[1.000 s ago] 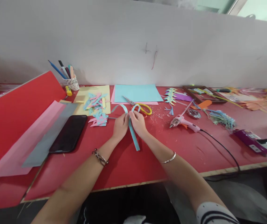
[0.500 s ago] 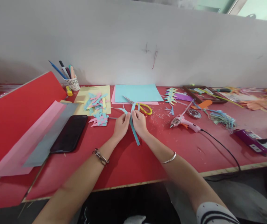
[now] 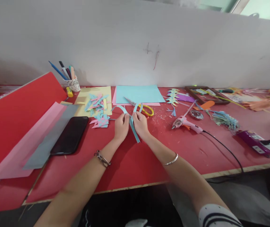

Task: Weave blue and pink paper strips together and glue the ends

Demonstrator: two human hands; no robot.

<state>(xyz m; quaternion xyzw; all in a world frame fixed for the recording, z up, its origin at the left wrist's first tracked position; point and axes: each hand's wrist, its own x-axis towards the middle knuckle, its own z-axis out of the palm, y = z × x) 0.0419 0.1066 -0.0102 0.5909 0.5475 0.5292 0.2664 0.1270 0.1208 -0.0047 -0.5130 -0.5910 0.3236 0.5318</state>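
Note:
Both my hands meet over the red table, pinching light blue paper strips (image 3: 135, 131). One strip hangs down between them toward me, and curved ends rise above the fingers on both sides. My left hand (image 3: 121, 126) is closed on a strip end that arcs to the left. My right hand (image 3: 140, 123) pinches the strip part that loops upward. Whether this is one folded strip or two, I cannot tell. Just beyond the right hand lie scissors (image 3: 148, 110) with yellow handles. Left of my hands are woven blue and pink paper pieces (image 3: 100, 121).
A black phone (image 3: 70, 135) and pink and grey sheets lie left. Cut paper pieces (image 3: 96, 102) rest on a yellow sheet; blue paper (image 3: 138, 94) lies at the back. To the right are a pink glue gun (image 3: 187, 124) with its cable, a tassel (image 3: 225, 119) and a purple power strip (image 3: 255, 143).
My hands have drawn slightly apart. The left strip end now arches higher, and the hanging strip end has risen a little. Other things on the table stay put.

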